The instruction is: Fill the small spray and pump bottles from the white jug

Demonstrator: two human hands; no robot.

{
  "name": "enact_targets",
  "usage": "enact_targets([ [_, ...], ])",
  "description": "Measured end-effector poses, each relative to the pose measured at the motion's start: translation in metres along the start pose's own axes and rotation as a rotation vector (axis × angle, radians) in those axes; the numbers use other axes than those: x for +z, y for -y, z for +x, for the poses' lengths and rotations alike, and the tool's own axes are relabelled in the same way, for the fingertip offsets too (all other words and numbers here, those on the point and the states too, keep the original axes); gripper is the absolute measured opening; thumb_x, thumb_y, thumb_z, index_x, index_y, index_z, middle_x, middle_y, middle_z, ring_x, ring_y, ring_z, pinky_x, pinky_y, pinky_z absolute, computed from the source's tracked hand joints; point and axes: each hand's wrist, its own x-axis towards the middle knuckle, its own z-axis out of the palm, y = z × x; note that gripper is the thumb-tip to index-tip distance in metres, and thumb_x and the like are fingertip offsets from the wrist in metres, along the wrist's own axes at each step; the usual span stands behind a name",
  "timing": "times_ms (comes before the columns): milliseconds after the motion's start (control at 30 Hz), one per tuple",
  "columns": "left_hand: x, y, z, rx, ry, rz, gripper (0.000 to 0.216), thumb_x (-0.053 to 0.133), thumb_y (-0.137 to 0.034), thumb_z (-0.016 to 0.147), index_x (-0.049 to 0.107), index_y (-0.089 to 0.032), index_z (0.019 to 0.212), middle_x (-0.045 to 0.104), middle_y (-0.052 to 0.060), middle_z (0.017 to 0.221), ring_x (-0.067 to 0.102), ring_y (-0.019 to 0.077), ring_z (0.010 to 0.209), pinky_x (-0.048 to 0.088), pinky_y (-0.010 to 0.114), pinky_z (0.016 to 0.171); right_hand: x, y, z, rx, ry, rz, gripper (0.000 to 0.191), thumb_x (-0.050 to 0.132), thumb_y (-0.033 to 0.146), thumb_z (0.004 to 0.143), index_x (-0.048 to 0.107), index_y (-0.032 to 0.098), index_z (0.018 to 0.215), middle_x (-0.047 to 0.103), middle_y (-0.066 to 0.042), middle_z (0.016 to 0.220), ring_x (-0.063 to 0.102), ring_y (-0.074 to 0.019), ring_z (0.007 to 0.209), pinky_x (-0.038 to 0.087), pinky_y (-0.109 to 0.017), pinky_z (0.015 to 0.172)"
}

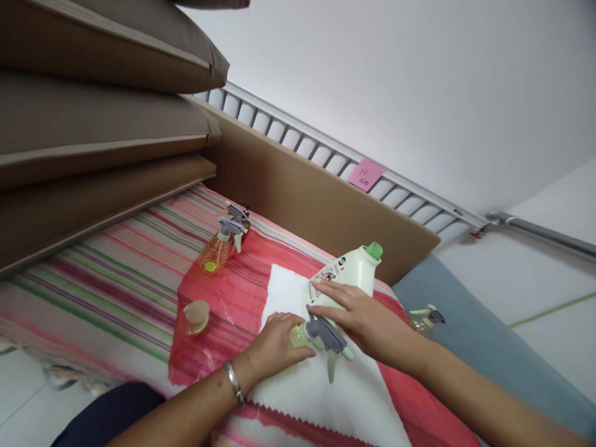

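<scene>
My left hand [275,345] is wrapped round the clear body of a spray bottle [300,336], whose grey trigger head points to the right. Above that head hovers my right hand [358,313], fingers stretched out; its fingertips lie near the nozzle end and in front of a white detergent bottle [365,273] with a green cap. Whether they touch either one I cannot tell. Beneath is a white cloth [335,403] with a zigzag edge, spread over red plastic sheeting [233,304].
Two spray bottles [216,251] stand close together at the left back. A small cup [196,316] sits on the sheeting. Another spray bottle [426,318] is beyond my right forearm. Stacked cushions [102,118] rise at left; a brown board [298,198] lines the radiator [291,138].
</scene>
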Motion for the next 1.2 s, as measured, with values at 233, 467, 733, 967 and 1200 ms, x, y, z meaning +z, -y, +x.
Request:
enact_targets([
  [233,-0.005,0.000,0.004,-0.055,0.118,0.050,0.062,0.079,-0.038,0.056,0.056,-0.022,0.112,0.063,0.007,0.111,0.055,0.0275,0.104,0.039,0.042,0.093,0.010,0.009,0.014,-0.017,0.160,0.019,0.026,0.044,0.017,0.088,0.063,0.020,0.105,0.062,-0.010,0.118,0.050,-0.0269,0.117,0.036,-0.047,0.098],
  [467,-0.004,0.004,0.001,-0.100,0.118,-0.011,0.061,0.080,-0.038,0.055,0.056,-0.024,0.109,0.063,0.004,0.109,0.055,0.0258,0.103,0.039,0.039,0.093,0.002,0.025,0.018,0.582,0.263,0.179,0.077,0.065,0.045,0.073,0.035,0.014,0.137,0.068,-0.014,0.100,0.064,-0.0302,0.087,0.048,-0.039,0.070],
  [733,0.003,0.011,0.003,-0.066,0.074,-0.016,0.058,0.081,-0.035,0.054,0.059,-0.024,0.106,0.064,0.003,0.107,0.057,0.0245,0.101,0.042,0.038,0.092,-0.004,0.030,0.022,0.404,0.243,0.200,0.025,0.055,0.026,0.082,0.064,0.021,0.104,0.070,-0.008,0.096,0.062,-0.0250,0.089,0.043,-0.033,0.077],
  [967,0.004,0.007,0.002,-0.056,0.103,0.056,0.060,0.078,-0.039,0.058,0.058,-0.026,0.113,0.062,0.005,0.116,0.054,0.0278,0.108,0.038,0.043,0.097,0.004,0.034,0.023,0.629,0.244,0.177,0.050,0.054,0.033,0.081,0.048,0.016,0.127,0.071,-0.014,0.095,0.063,-0.0307,0.090,0.041,-0.034,0.070],
  [1200,0.008,0.004,0.000,-0.065,0.082,0.100,0.060,0.079,-0.038,0.057,0.056,-0.023,0.111,0.063,0.007,0.113,0.054,0.0279,0.106,0.040,0.043,0.093,0.007,0.035,0.026,0.794,0.256,0.181,0.029,0.055,0.036,0.079,0.060,0.017,0.101,0.070,-0.013,0.090,0.064,-0.0310,0.083,0.034,-0.031,0.059],
])
